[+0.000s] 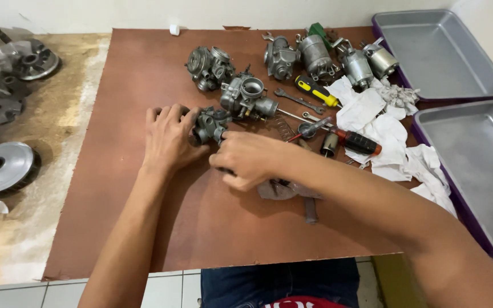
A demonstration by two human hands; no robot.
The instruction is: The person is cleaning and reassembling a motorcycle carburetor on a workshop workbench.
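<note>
The left hand [169, 137] has its fingers wrapped over a small grey carburetor [210, 125] that sits on the brown counter [144, 217], near the middle of the board. The right hand [246, 159] comes in just beside it, fingers curled and touching the carburetor's lower right side; whether they pinch a part there cannot be told. A second carburetor [246, 96] lies just behind, almost touching the held one, and a third [209, 67] sits farther back. More carburetors [315, 57] stand in a row along the far edge. To the right, close to the right wrist, lie a spring [283, 126], a wrench [299, 101], a yellow-handled screwdriver [315, 90], a red-and-black screwdriver [356, 141] and crumpled white rags [389, 142]. Two metal trays [469, 148] sit at the right edge. Round pulley parts [4, 166] rest on the bare wood at the left, well apart.
</note>
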